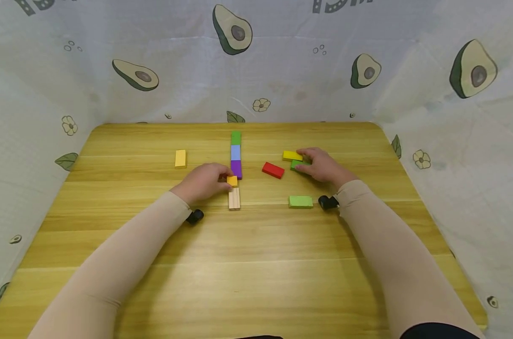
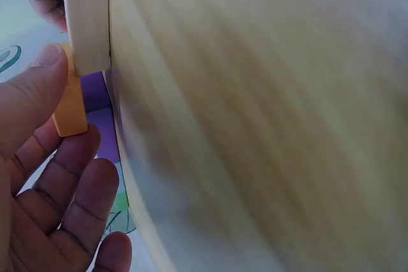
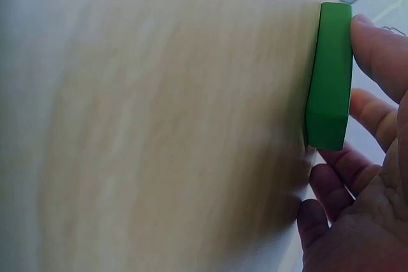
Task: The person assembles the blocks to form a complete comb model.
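Note:
My left hand [image 1: 203,181] pinches an orange block [image 1: 232,181] between thumb and fingertips, at the near end of a purple block [image 1: 236,169]. Beyond the purple one, a blue block [image 1: 236,152] and a green block [image 1: 236,137] continue the line. A plain wood block [image 1: 234,198] stands just nearer than the orange one. At the right, my right hand [image 1: 322,165] reaches over a dark green block [image 1: 298,165], thumb by its top and index finger at the yellow block [image 1: 292,155] behind it. Its fingers look loosely spread in the right wrist view; contact is unclear.
A red block [image 1: 273,170] lies angled between the line and my right hand. One light green block [image 1: 300,202] lies nearer on the right. A yellow-orange block [image 1: 180,159] lies far left. Avocado-print cloth [image 1: 282,70] surrounds the wooden table [image 1: 256,268].

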### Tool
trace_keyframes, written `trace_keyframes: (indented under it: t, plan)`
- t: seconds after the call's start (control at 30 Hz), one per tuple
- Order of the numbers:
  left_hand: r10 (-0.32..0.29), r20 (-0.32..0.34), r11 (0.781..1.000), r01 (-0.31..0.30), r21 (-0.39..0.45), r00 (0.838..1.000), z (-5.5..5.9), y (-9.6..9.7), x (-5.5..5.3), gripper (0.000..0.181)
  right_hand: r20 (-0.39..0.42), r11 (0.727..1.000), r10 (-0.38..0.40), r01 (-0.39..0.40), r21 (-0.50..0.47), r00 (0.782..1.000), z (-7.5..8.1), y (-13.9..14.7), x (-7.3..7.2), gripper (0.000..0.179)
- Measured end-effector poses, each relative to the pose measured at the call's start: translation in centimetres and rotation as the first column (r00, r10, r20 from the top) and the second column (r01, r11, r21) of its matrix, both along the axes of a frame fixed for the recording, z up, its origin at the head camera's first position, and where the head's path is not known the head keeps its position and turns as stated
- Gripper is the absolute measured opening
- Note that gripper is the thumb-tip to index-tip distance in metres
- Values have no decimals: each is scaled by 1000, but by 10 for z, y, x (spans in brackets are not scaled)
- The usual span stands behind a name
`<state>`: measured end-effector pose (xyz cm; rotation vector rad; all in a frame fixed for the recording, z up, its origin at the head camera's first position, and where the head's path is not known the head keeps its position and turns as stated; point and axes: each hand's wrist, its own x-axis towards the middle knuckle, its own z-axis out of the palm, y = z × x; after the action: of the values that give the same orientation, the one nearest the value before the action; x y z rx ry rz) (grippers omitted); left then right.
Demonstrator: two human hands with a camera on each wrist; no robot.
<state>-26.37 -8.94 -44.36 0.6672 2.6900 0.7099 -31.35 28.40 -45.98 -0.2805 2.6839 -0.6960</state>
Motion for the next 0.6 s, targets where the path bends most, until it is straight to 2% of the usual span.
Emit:
trace_keyframes:
  t: [0.6]
  plan:
    - [-7, 20, 1000, 7, -8, 1000, -3, 6, 0, 37, 12, 1000, -11, 11, 1, 1000, 0, 0, 0, 67]
